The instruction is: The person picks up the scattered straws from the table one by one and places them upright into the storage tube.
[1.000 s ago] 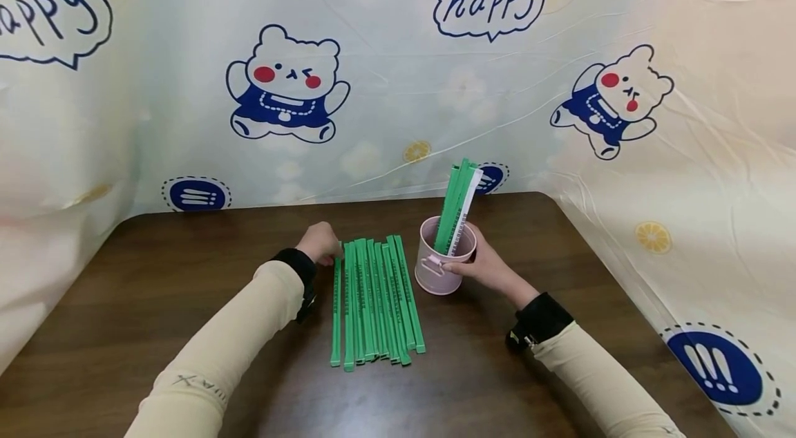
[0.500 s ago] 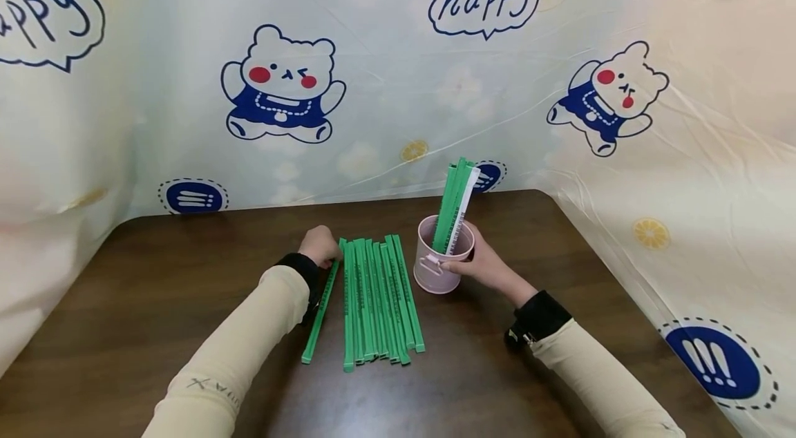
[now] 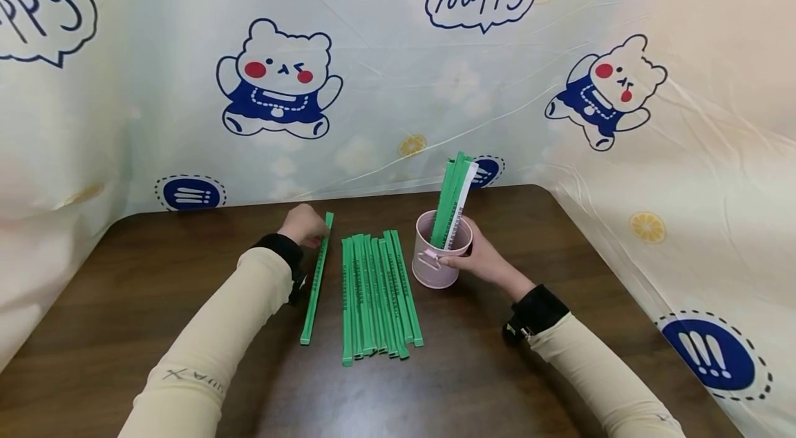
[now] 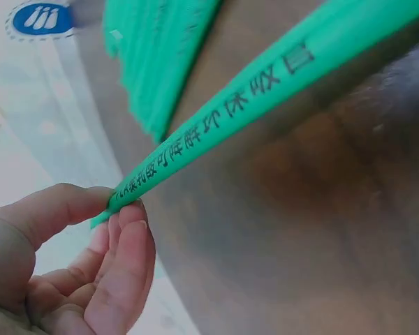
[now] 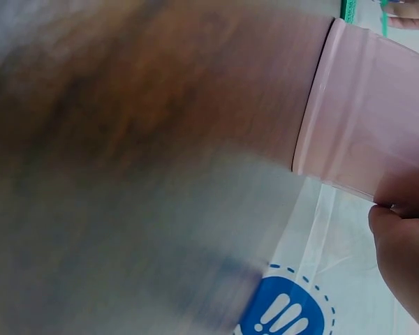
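My left hand (image 3: pixel 305 225) pinches one straw in a green printed wrapper (image 3: pixel 315 289) near its far end. In the left wrist view, the thumb and fingertips meet on this straw (image 4: pixel 216 122), which slants over the table. To its right lies a row of several similar green straws (image 3: pixel 376 296), side by side. My right hand (image 3: pixel 485 257) grips the side of a small pink bucket (image 3: pixel 429 275) with a little handle. Several green straws (image 3: pixel 449 203) and a white one (image 3: pixel 461 206) lean upright in the bucket. The right wrist view shows the thumb against the bucket wall (image 5: pixel 377 118).
A dark brown wooden table (image 3: pixel 205 286) with rounded back corners carries everything. Behind it and at the sides hangs a pale curtain (image 3: pixel 385 79) printed with bears and speech bubbles.
My left hand has drawn the leftmost straw away from the row, first swinging its near end left, then moving it left and farther back. My right hand and the bucket stay put.
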A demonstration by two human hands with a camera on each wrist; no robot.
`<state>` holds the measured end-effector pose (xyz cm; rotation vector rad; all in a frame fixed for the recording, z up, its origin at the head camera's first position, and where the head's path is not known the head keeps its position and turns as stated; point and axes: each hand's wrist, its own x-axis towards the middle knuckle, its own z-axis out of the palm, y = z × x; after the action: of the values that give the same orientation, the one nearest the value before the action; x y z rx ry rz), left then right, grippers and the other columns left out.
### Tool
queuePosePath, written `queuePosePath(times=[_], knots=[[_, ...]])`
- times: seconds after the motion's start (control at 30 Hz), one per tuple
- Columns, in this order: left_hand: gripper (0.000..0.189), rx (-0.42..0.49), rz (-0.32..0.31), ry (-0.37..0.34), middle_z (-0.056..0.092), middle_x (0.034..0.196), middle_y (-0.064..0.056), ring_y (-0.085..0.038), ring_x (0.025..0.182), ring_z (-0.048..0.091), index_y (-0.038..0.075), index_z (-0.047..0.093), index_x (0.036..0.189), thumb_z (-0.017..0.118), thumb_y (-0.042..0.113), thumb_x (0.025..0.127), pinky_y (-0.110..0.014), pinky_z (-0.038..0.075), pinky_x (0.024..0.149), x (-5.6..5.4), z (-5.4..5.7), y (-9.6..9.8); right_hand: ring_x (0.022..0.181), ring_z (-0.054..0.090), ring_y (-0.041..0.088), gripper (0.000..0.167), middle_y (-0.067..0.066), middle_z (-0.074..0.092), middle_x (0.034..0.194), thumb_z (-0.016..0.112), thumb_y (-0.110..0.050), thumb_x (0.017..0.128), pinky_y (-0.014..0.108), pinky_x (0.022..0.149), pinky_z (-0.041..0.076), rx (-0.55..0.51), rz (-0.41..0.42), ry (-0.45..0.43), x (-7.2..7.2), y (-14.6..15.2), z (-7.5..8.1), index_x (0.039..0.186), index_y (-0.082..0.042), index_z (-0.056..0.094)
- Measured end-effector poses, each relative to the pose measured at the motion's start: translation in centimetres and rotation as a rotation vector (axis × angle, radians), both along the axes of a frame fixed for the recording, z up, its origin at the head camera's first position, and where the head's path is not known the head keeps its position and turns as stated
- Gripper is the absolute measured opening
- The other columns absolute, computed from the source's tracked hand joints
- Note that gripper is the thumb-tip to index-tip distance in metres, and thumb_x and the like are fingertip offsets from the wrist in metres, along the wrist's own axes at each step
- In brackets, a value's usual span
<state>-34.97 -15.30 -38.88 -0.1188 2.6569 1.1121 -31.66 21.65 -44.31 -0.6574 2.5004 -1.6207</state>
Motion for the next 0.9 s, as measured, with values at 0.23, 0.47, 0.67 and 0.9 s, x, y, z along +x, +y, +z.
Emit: queuePosePath(times=[0.23,0.47,0.67,0.9], knots=[[0.008,0.098,-0.049,0.046,0.063,0.097,-0.011,-0.020,0.081,0.063,-0.003,0.063,0.097,0.059,0.004,0.098,-0.042,0.060,0.087,-0.2,2.3,0.1,0.138,0.046,0.042,0.093,0.027,0.038,0.155,0.080,-0.010,0.086,0.056,0.116,0.040,0.006,-0.003,-0.008,0.2,0.0,0.3,0.157,0.000,0.020],[0.033,0.135,-0.044,0.077,0.061,0.113,-0.017,-0.007,0.071,0.061,-0.011,0.059,0.128,0.060,0.005,0.099,-0.021,0.059,0.073,-1.4,6.1,0.7,0.137,0.046,0.043,0.093,0.028,0.038,0.155,0.079,-0.010,0.086,0.056,0.116,0.040,0.006,0.001,-0.007,0.3,0.0,0.4,0.157,0.001,0.020],[0.033,0.181,-0.049,0.219,0.066,0.099,-0.009,-0.002,0.068,0.064,-0.007,0.061,0.128,0.064,0.007,0.098,-0.018,0.060,0.072,-1.6,12.0,2.5,0.138,0.046,0.042,0.093,0.028,0.038,0.155,0.079,-0.009,0.086,0.056,0.116,0.040,-0.002,-0.003,-0.013,0.2,0.1,0.3,0.157,0.001,0.020],[0.032,0.391,-0.063,0.422,0.069,0.104,-0.004,-0.007,0.082,0.068,0.001,0.061,0.130,0.064,0.013,0.101,-0.018,0.060,0.082,-0.1,19.3,6.1,0.140,0.043,0.043,0.094,0.027,0.035,0.157,0.078,-0.010,0.087,0.058,0.118,0.038,0.010,0.003,-0.021,0.1,0.0,0.3,0.158,-0.001,0.018]])
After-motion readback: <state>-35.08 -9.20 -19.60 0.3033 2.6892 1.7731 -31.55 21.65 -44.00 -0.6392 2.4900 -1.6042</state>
